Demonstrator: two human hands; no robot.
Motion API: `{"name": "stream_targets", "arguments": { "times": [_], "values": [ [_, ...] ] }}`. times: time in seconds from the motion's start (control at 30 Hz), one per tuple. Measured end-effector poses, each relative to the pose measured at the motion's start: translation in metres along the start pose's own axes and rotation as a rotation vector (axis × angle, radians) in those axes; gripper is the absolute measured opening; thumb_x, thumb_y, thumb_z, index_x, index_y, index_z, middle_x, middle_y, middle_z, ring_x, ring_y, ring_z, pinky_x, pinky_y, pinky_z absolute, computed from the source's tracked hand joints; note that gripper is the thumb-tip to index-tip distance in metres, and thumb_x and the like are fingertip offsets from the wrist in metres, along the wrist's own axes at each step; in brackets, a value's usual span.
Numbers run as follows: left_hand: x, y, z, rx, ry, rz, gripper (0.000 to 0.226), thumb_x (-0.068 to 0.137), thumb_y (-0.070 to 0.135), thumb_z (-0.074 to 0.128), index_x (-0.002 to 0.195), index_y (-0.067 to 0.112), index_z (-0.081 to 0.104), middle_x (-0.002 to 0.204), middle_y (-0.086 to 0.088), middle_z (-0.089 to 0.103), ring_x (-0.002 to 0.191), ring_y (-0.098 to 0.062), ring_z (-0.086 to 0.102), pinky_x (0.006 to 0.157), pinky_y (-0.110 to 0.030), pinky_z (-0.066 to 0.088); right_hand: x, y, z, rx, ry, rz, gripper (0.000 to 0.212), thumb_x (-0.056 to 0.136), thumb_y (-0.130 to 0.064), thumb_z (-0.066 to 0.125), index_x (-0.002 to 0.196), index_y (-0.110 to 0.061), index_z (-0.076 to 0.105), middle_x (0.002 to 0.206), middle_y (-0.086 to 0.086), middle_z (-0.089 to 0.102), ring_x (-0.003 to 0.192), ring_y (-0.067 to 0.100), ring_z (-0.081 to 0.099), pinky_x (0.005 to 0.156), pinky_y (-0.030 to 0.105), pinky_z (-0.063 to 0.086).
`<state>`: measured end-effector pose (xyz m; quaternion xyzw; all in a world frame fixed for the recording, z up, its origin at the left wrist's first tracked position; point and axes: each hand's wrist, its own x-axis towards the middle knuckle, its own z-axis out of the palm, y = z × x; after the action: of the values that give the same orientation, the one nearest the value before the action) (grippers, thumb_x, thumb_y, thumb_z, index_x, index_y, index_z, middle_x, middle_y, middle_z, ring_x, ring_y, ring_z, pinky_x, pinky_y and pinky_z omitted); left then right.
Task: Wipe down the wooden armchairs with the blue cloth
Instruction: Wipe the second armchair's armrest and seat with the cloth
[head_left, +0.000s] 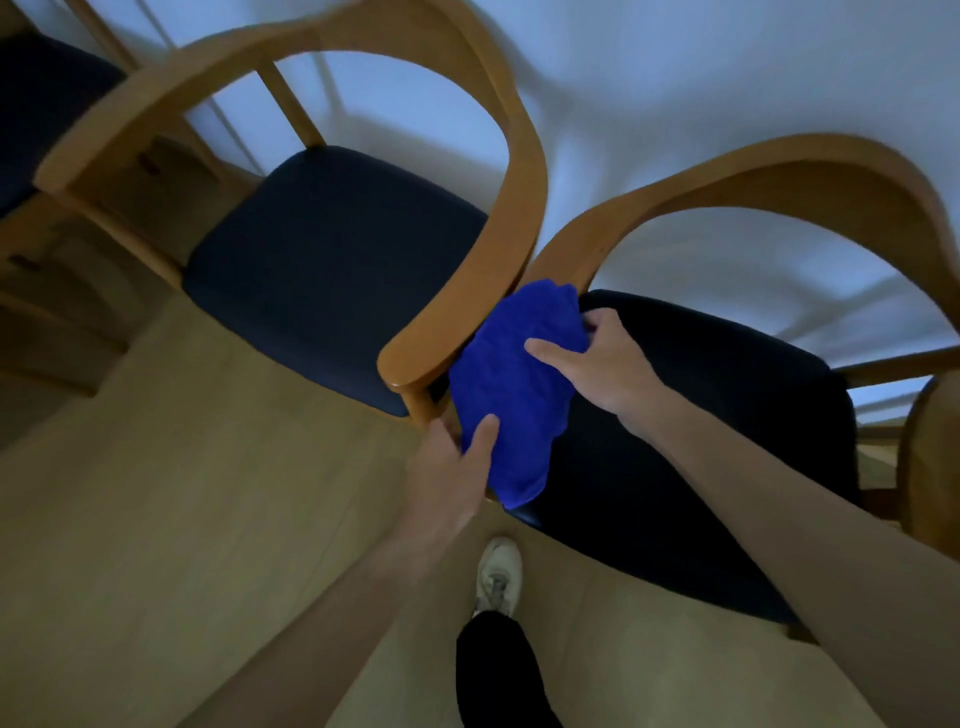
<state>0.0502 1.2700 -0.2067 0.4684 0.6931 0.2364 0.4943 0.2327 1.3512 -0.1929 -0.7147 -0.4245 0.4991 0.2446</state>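
Blue cloth (511, 384) over a hidden armrest, both hands gripping.

A waiting or meeting room is suggested: matching wooden armchairs (322, 171) with dark padded seats (332, 260) are lined against a plain white wall (675, 78).

Both hands (447, 467) (602, 364) gripping blue cloth (514, 395), seemingly over armrest (561, 254)

Both arms reach forward, left hand (449, 467) and right hand (597, 358) each pinching cloth.
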Motion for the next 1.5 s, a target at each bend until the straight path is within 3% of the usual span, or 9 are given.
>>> {"name": "stream_targets", "arguments": {
  "times": [0.07, 0.17, 0.4, 0.6, 0.73, 0.93, 1.13, 1.33, 1.5],
  "values": [
    [0.010, 0.018, -0.013, -0.083, 0.105, 0.063, 0.022, 0.091, 0.036, 0.063, 0.094, 0.014, 0.064, 0.084, 0.008, 0.066, 0.082, -0.012, 0.064, 0.074, -0.032, 0.053, 0.005, -0.013, -0.010, 0.037, -0.065, 0.033, 0.044, 0.073, -0.043, 0.083, 0.106, -0.020, 0.066, 0.097, -0.005, 0.073, 0.086, 0.013, 0.070, 0.065, 0.024, 0.053],
    [0.021, 0.049, -0.028, -0.248, 0.136, 0.196, 0.015, 0.083, 0.017, 0.075, 0.095, 0.019, 0.067, 0.086, 0.010, 0.071, 0.085, -0.005, 0.068, 0.074, -0.018, 0.054, 0.009, -0.040, -0.024, 0.084, -0.206, -0.022, 0.025, 0.070, -0.038, 0.084, 0.090, -0.029, 0.072, 0.088, -0.007, 0.076, 0.078, 0.011, 0.073, 0.066, 0.028, 0.055],
    [0.079, 0.079, -0.082, -0.806, -0.179, -0.345, 0.040, 0.070, 0.017, 0.085, 0.096, 0.000, 0.060, 0.095, -0.017, 0.070, 0.084, -0.029, 0.070, 0.070, -0.034, 0.057, 0.038, -0.094, -0.007, 0.044, -0.254, -0.181, 0.026, 0.085, -0.029, 0.077, 0.107, -0.029, 0.063, 0.099, -0.011, 0.072, 0.092, 0.005, 0.069, 0.075, 0.021, 0.057],
    [0.111, 0.050, -0.131, -0.620, 0.052, -0.118, 0.009, 0.089, 0.014, 0.065, 0.094, 0.021, 0.063, 0.099, -0.004, 0.069, 0.090, -0.023, 0.068, 0.067, -0.030, 0.054, 0.067, -0.114, 0.051, 0.058, -0.217, -0.156, 0.040, 0.082, -0.035, 0.077, 0.112, -0.033, 0.052, 0.100, -0.023, 0.065, 0.091, -0.005, 0.065, 0.067, 0.012, 0.053],
    [0.135, 0.036, -0.189, -0.727, 0.048, -0.013, 0.011, 0.088, 0.017, 0.065, 0.098, 0.023, 0.062, 0.109, -0.004, 0.069, 0.103, -0.024, 0.066, 0.078, -0.037, 0.054, 0.093, -0.140, 0.107, 0.117, -0.182, -0.155, 0.032, 0.086, -0.035, 0.073, 0.108, -0.036, 0.051, 0.096, -0.023, 0.064, 0.088, -0.008, 0.063, 0.065, 0.013, 0.051],
    [0.205, 0.026, -0.301, -0.604, 0.169, 0.075, 0.025, 0.085, 0.016, 0.070, 0.096, 0.035, 0.058, 0.104, 0.012, 0.070, 0.092, -0.009, 0.069, 0.064, -0.020, 0.055, 0.138, -0.214, 0.217, 0.000, -0.119, -0.304, 0.012, 0.095, -0.035, 0.060, 0.101, -0.033, 0.050, 0.091, -0.014, 0.061, 0.080, 0.001, 0.062, 0.064, 0.002, 0.044],
    [0.274, 0.015, -0.430, -0.425, 0.254, 0.118, 0.034, 0.082, 0.022, 0.076, 0.103, 0.037, 0.053, 0.106, 0.009, 0.067, 0.086, -0.015, 0.071, 0.065, -0.032, 0.059, 0.192, -0.319, 0.333, -0.142, -0.108, -0.475, 0.016, 0.097, -0.034, 0.057, 0.110, -0.030, 0.048, 0.087, -0.013, 0.058, 0.081, -0.009, 0.058, 0.069, 0.000, 0.040],
    [0.350, -0.005, -0.533, -0.573, 0.357, -0.014, 0.029, 0.086, 0.012, 0.071, 0.103, 0.029, 0.056, 0.098, 0.009, 0.070, 0.086, -0.010, 0.071, 0.065, -0.030, 0.059, 0.251, -0.419, 0.437, -0.292, -0.108, -0.539, 0.016, 0.096, -0.033, 0.061, 0.109, -0.027, 0.054, 0.096, -0.009, 0.062, 0.085, -0.005, 0.056, 0.076, 0.007, 0.042],
    [0.387, -0.042, -0.542, -0.308, 0.225, -0.191, 0.032, 0.086, 0.013, 0.070, 0.115, 0.023, 0.060, 0.112, 0.003, 0.064, 0.092, -0.011, 0.063, 0.074, -0.026, 0.051, 0.259, -0.427, 0.484, -0.895, 0.051, -0.751, 0.048, 0.102, -0.032, 0.048, 0.148, -0.025, 0.036, 0.157, 0.004, 0.032, 0.147, 0.025, 0.024, 0.120, 0.055, 0.013]
  ]
}}
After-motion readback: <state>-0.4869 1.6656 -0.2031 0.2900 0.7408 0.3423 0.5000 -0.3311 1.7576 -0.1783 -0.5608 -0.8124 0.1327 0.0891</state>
